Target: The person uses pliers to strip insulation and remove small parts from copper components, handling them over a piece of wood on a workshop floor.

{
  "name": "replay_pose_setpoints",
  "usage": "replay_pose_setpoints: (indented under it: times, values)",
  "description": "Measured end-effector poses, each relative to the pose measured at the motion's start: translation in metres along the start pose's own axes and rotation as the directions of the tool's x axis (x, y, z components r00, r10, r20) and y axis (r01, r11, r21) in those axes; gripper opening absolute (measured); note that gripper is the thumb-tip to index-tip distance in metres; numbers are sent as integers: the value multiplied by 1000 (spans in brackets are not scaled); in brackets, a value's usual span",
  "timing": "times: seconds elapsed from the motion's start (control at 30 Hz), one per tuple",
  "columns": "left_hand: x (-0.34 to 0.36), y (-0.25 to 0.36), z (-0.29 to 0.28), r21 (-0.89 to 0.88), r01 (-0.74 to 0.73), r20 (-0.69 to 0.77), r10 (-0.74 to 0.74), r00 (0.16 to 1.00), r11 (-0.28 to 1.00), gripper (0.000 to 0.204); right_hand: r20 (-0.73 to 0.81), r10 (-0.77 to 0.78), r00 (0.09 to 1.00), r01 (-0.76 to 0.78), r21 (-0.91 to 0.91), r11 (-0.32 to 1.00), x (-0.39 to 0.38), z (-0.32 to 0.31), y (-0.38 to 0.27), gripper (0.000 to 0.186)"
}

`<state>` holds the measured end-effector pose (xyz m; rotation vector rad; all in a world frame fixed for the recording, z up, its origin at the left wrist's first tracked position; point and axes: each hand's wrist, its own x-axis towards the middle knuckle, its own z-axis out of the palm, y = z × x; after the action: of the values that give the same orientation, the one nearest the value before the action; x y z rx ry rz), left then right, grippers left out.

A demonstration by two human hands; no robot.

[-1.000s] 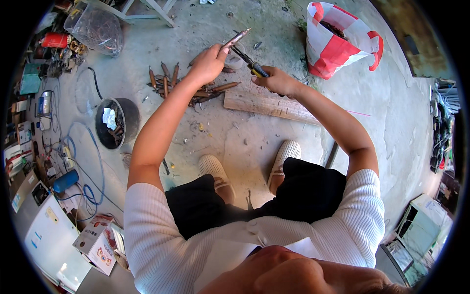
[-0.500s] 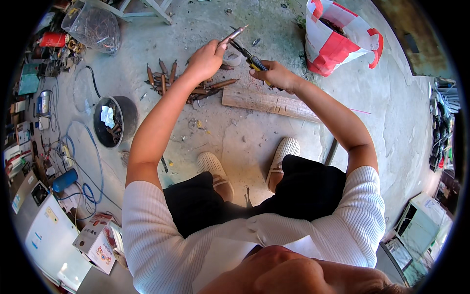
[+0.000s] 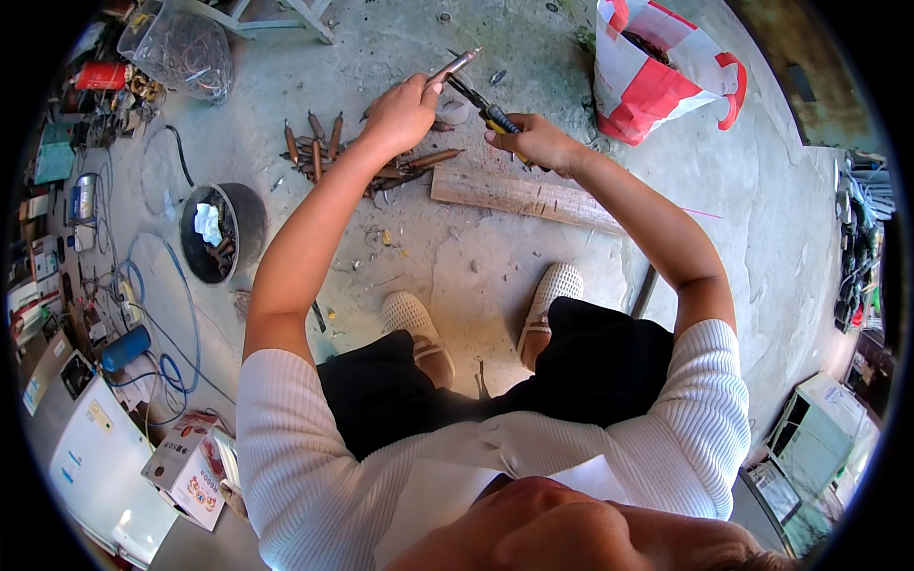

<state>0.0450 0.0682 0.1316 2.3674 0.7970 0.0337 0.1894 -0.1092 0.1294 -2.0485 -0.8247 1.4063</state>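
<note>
As your arms stretch out over a stained concrete floor (image 3: 762, 257), your left hand (image 3: 400, 119) grasps a metal tube (image 3: 455, 67), its fingers closed around the lower part and its narrow tip pointing up and to the right. Your right hand (image 3: 535, 145) is clenched on the handle of a black-and-yellow tool (image 3: 497, 119), whose dark front end lies at the tube, just beyond your left thumb; whether the two touch is too small to tell.

Below and to the left of the raised tube, a pile of brown tubes (image 3: 317, 160) lies on the floor, partly hidden by your left forearm. A wooden board (image 3: 505, 196) stretches from near the pile to beneath your right forearm. To your left stands a black bucket (image 3: 249, 233) with a crumpled white cloth (image 3: 208, 223) and dark pieces inside; farther off sits a clear plastic tub (image 3: 195, 62). Across from it, beyond your right hand, stands a red-and-white bag (image 3: 647, 100), its top open on dark contents.
</note>
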Motion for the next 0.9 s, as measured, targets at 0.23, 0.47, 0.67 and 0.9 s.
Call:
replay_pose_setpoints:
  times: [0.23,0.47,0.67,0.9]
  values:
    - [2,-2,4,19,-18,14,18,1000,1000,39,-14,7,1000,-7,-28,1000,2,1,1,56]
    - [4,0,6,50,-17,20,16,1000,999,39,-29,-23,999,19,-127,992,10,0,10,48]
    - [3,-3,11,50,-9,-5,9,1000,999,39,-63,-43,997,31,-176,984,11,-1,6,47]
    - [8,4,7,63,1,-29,1,1000,998,39,-87,-57,995,43,-153,987,21,2,15,50]
